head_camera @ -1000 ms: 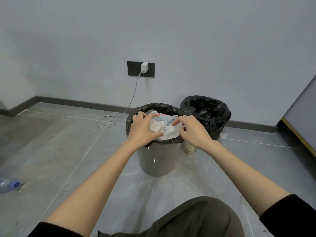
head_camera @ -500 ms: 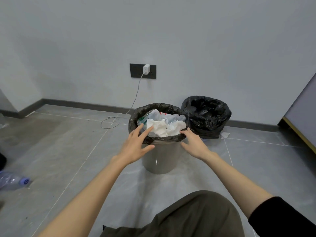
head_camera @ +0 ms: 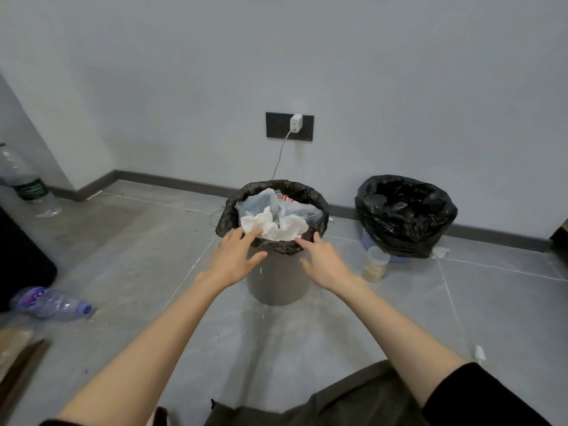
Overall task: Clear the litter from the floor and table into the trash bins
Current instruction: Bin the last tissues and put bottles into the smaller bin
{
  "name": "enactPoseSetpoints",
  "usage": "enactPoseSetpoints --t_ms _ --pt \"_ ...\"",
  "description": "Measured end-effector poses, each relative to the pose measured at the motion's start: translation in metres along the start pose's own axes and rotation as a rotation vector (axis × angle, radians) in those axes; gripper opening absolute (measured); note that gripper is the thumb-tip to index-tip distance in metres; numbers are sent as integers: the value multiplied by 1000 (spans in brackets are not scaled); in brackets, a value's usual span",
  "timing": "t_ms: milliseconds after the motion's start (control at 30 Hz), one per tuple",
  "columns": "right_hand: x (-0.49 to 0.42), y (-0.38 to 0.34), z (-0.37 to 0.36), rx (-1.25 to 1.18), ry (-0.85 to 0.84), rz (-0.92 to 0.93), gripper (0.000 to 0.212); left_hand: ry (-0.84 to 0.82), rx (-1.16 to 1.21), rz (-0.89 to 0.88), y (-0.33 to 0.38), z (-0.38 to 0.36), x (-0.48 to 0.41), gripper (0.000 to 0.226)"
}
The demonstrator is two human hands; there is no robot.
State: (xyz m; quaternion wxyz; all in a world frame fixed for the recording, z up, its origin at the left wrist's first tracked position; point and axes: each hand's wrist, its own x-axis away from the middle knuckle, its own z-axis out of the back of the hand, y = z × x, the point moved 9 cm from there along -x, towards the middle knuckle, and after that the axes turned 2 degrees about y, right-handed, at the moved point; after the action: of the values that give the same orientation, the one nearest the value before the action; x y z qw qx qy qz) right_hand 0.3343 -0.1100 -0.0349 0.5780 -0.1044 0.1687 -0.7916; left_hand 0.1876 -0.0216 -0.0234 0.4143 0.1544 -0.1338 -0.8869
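A grey trash bin [head_camera: 278,284] with a black liner stands on the floor in front of me, stuffed with white crumpled paper [head_camera: 272,226] and a clear plastic bag [head_camera: 261,201]. My left hand [head_camera: 235,259] hovers open just in front of the bin's near rim, holding nothing. On the other side of the rim my right hand [head_camera: 322,261] does the same, fingers spread. A second bin with a black liner [head_camera: 404,215] stands to the right by the wall. A purple-labelled plastic bottle [head_camera: 50,302] lies on the floor at the left.
A small clear jar [head_camera: 375,264] stands between the two bins. A large clear bottle with a green label [head_camera: 23,176] is at the far left. A charger cable [head_camera: 281,155] hangs from the wall socket. Paper scraps [head_camera: 479,352] lie on the tiles.
Both hands have let go of the crumpled paper in the bin and pulled back toward me, now open in front of its rim. My view has drawn back and to the left.
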Motion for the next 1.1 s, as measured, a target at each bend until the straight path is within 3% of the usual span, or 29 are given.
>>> enactPoseSetpoints --t_ms 400,667,867,1100 --pt "-62 -69 -38 43 -89 75 70 53 -116 178 -80 17 -34 52" --pt "-93 -100 -56 -13 -135 115 63 57 -171 283 -111 26 -52 56" --pt "-88 -90 -47 -146 -124 131 60 108 -144 248 -104 44 -49 46" --pt "-61 -55 -15 -212 -35 68 42 252 -149 147 -64 71 -26 33"
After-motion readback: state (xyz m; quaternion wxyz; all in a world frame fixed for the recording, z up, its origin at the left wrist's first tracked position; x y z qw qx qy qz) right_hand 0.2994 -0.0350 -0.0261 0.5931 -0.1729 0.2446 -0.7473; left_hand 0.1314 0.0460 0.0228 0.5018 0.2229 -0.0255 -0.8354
